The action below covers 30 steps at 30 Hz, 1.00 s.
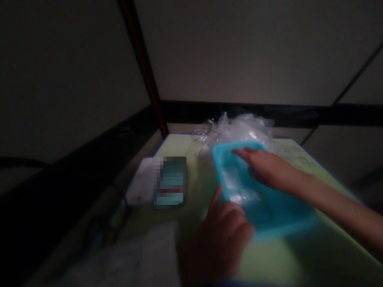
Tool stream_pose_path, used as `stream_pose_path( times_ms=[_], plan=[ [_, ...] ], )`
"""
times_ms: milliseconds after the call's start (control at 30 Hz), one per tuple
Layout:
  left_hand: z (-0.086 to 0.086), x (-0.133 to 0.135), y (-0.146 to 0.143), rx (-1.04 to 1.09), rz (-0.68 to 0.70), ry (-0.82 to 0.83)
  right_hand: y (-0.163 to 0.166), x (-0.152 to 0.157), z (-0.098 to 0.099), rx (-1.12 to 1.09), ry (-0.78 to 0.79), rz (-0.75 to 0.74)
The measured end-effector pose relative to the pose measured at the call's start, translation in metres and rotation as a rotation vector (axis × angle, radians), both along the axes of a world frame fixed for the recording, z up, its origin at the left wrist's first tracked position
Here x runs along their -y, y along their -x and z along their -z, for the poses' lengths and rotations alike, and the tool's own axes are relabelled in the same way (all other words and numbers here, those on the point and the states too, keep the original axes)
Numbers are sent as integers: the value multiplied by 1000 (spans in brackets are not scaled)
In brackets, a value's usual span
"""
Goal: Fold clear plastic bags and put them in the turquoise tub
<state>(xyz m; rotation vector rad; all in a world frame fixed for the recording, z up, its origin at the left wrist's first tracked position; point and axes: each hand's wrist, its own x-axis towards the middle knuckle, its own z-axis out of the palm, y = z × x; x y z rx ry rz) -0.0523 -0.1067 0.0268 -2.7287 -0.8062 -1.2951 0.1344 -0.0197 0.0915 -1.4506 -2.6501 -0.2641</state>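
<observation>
A turquoise plastic tray (281, 229) is tilted over the pale green table top, with its inside facing me. My left hand (224, 231) is closed at its near left edge, the index finger lying along the outside of the rim. My right hand (266, 165) reaches in from the right across the tray. Its index finger is stretched out towards the far inner wall, and the other fingers are partly hidden beneath the hand. Shiny, whitish patches (236, 185) show on the tray's inside; whether they are clear film or reflections I cannot tell.
Crumpled clear plastic bags (239, 129) lie behind the tray. To the left, a phone-like object (172, 183), pixelated, rests beside a white sheet or packet (142, 181). Something whitish (143, 255) is blurred at front left. Walls with dark rails (209, 111) enclose the table (197, 171).
</observation>
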Motion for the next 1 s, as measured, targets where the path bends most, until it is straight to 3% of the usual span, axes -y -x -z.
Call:
stream_pose_path(
  times_ms=[167, 333, 567, 667, 767, 1000],
  plan=[
    [1, 1, 1, -1, 7, 28, 10, 2, 6, 201, 25, -18],
    [2, 0, 2, -9, 18, 38, 9, 1, 13, 216, 123, -31],
    [0, -1, 1, 7, 24, 61, 7, 0, 1, 92, 517, 10],
    [1, 0, 1, 1, 35, 61, 3, 0, -2, 79, 509, 23],
    [1, 0, 2, 3, 31, 67, -1, 0, -2, 115, 478, -79],
    [0, 0, 3, -21, 32, 76, 6, 4, -3, 308, 618, -156]
  ],
)
